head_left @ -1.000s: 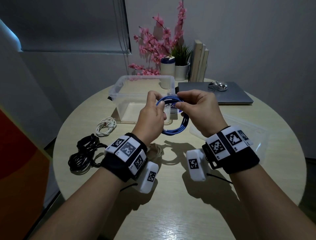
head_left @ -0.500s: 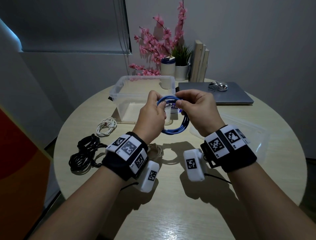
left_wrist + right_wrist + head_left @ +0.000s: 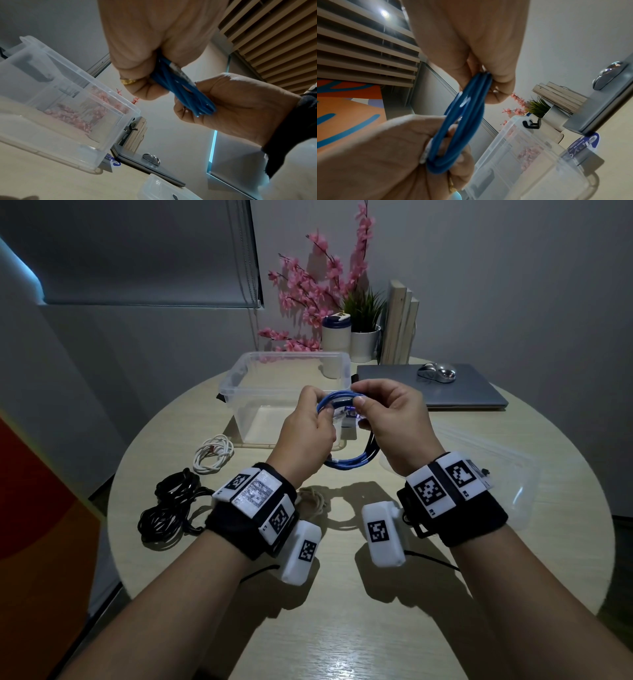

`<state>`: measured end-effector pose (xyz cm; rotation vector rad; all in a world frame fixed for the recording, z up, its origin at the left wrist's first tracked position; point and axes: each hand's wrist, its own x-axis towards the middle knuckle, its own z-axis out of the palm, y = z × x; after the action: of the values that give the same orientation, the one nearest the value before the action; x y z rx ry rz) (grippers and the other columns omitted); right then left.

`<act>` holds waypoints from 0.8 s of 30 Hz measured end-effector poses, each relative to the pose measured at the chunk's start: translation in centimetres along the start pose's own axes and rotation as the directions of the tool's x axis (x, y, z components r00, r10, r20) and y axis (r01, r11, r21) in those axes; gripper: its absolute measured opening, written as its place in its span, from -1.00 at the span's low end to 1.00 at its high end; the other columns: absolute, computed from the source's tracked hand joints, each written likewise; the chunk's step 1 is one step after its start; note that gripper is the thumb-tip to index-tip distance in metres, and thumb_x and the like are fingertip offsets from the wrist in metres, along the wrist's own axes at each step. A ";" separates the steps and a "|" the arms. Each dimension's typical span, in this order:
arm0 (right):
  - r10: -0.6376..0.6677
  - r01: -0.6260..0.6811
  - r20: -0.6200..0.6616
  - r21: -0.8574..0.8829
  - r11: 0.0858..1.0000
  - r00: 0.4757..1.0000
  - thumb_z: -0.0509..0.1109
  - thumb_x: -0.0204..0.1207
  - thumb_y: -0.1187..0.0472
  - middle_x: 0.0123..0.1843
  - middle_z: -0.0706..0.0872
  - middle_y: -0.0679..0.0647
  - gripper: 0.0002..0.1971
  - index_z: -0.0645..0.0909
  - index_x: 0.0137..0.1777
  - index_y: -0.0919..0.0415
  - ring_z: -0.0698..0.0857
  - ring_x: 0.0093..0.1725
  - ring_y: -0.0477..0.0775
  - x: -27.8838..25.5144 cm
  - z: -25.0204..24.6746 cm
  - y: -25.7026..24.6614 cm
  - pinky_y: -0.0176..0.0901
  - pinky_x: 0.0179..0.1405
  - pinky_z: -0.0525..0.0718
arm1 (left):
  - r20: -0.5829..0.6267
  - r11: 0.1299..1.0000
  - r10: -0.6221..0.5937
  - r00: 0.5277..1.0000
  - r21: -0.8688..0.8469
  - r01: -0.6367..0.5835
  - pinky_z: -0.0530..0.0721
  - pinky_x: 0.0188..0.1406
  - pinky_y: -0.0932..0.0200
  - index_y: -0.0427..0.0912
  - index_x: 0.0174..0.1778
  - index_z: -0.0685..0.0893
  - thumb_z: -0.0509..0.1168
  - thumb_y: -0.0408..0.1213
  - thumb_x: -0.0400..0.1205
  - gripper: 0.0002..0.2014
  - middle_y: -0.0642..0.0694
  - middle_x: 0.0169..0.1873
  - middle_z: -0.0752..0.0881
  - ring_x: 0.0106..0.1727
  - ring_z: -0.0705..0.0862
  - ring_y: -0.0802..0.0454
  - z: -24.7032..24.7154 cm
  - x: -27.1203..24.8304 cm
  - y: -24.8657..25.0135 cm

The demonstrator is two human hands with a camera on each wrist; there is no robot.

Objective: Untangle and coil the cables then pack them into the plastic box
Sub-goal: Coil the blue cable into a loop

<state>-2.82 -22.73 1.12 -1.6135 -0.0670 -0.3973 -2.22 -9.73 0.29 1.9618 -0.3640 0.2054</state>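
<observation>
A coiled blue cable (image 3: 346, 463) hangs in the air between both hands, just in front of the clear plastic box (image 3: 239, 371). My left hand (image 3: 308, 429) grips the coil's left side (image 3: 171, 75). My right hand (image 3: 390, 419) pinches the top of the coil (image 3: 481, 86) between thumb and fingers. The box stands open and holds no cable. On the table to the left lie a white cable (image 3: 214, 453) and a tangled black cable (image 3: 171, 511). A beige cable (image 3: 313, 501) shows partly under my left wrist.
The clear lid (image 3: 496, 474) lies on the table at the right. Behind it a closed laptop (image 3: 445, 395) carries a mouse (image 3: 436, 371). Pots, pink flowers (image 3: 308, 289) and books stand at the back. The round table's edge curves close on the left.
Both hands stay on the blue coil. The right hand's fingers have shifted slightly along the top of the coil; the coil stays at about the same height.
</observation>
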 end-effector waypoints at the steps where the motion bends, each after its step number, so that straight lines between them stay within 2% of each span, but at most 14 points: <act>1: -0.014 0.014 0.001 0.004 1.000 1.000 0.34 0.57 0.41 -0.16 0.75 0.04 -0.86 0.68 0.03 0.22 0.69 -0.28 -0.20 0.0 0.0 0.0 -0.41 -0.30 0.60 | 0.002 1.000 -0.002 1.000 0.000 0.002 0.50 -0.41 0.07 -0.10 0.05 0.42 0.04 -0.29 0.75 -0.93 -0.08 -0.42 0.55 -0.43 0.49 0.00 0.0 0.0 -0.1; 3: -0.046 0.046 0.003 -0.001 0.999 0.999 0.35 0.55 0.42 -0.15 0.75 0.02 -0.85 0.69 0.04 0.24 0.69 -0.28 -0.31 -0.1 0.0 0.1 -0.47 -0.28 0.58 | 0.007 1.000 -0.014 1.000 -0.001 0.014 0.50 -0.44 0.10 -0.18 0.05 0.44 0.04 -0.30 0.75 -0.91 -0.06 -0.44 0.54 -0.45 0.47 0.01 0.0 0.1 -0.2; 5: -0.069 0.069 0.008 -0.041 0.997 0.998 0.35 0.56 0.42 -0.15 0.75 0.00 -0.85 0.69 0.03 0.23 0.68 -0.28 -0.34 -0.1 -0.1 0.1 -0.49 -0.26 0.57 | 0.012 1.000 -0.021 1.000 -0.007 0.021 0.52 -0.44 0.09 -0.20 0.05 0.45 0.05 -0.30 0.75 -0.90 -0.06 -0.44 0.54 -0.45 0.47 0.00 -0.1 0.2 -0.2; 9: -0.104 0.113 0.047 -0.261 0.959 0.993 0.30 0.61 0.33 -0.14 0.75 0.01 -0.85 0.68 0.01 0.15 0.68 -0.20 -0.18 0.1 -0.3 -0.1 -0.39 -0.22 0.61 | 0.007 1.000 -0.006 1.000 -0.024 0.006 0.50 -0.46 0.13 -0.19 0.05 0.45 0.04 -0.29 0.76 -0.89 -0.05 -0.42 0.55 -0.45 0.49 0.02 0.1 -0.1 -0.2; 11: -0.111 0.127 0.070 -0.306 0.943 0.991 0.27 0.62 0.33 -0.13 0.75 0.05 -0.84 0.67 -0.02 0.13 0.67 -0.20 -0.11 0.2 -0.3 -0.2 -0.32 -0.20 0.62 | 0.010 1.000 0.000 1.000 -0.029 0.000 0.48 -0.49 0.18 -0.18 0.07 0.43 0.02 -0.27 0.77 -0.89 -0.06 -0.40 0.55 -0.47 0.49 0.04 0.2 -0.2 -0.2; 14: -0.087 0.105 0.077 -0.289 0.952 0.993 0.25 0.63 0.32 -0.11 0.75 0.13 -0.83 0.66 -0.05 0.11 0.67 -0.21 -0.02 0.1 -0.4 -0.3 -0.09 -0.23 0.66 | 0.049 0.999 0.007 0.999 -0.039 -0.005 0.46 -0.49 0.20 -0.11 0.12 0.40 -0.02 -0.29 0.77 -0.89 -0.07 -0.37 0.54 -0.44 0.47 0.06 0.0 -0.2 0.0; 16: -0.052 0.073 0.087 -0.259 0.963 0.995 0.24 0.63 0.33 -0.06 0.75 0.16 -0.82 0.66 -0.06 0.11 0.71 -0.12 0.04 0.0 -0.4 -0.3 -0.06 -0.21 0.69 | 0.076 0.999 0.004 0.997 -0.043 -0.001 0.46 -0.46 0.17 -0.08 0.13 0.39 -0.04 -0.32 0.77 -0.87 -0.07 -0.36 0.55 -0.43 0.47 0.06 -0.2 -0.1 0.1; 18: 0.000 0.026 0.117 -0.217 0.976 0.993 0.23 0.64 0.33 -0.09 0.73 0.14 -0.80 0.64 -0.09 0.08 0.70 -0.11 0.04 -0.1 -0.5 -0.6 -0.02 -0.19 0.71 | 0.077 0.998 -0.009 0.997 -0.054 0.013 0.47 -0.43 0.14 -0.09 0.13 0.39 -0.04 -0.32 0.77 -0.86 -0.07 -0.35 0.55 -0.42 0.46 0.05 -0.4 0.0 0.0; 24: 0.141 -0.120 0.270 -0.091 0.989 0.952 0.16 0.68 0.39 -0.17 0.64 0.16 -0.82 0.58 -0.07 0.23 0.72 -0.29 0.04 -0.4 -0.8 -1.8 -0.17 -0.40 0.66 | 0.069 0.998 -0.027 0.997 -0.059 0.031 0.51 -0.34 0.01 -0.03 0.04 0.41 -0.03 -0.31 0.77 -0.86 -0.04 -0.37 0.53 -0.39 0.45 0.00 -0.7 0.3 -0.5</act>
<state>-3.84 -23.24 2.72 -1.7270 -0.1583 -0.0705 -1.77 -8.89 0.20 1.9170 -0.3810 0.1081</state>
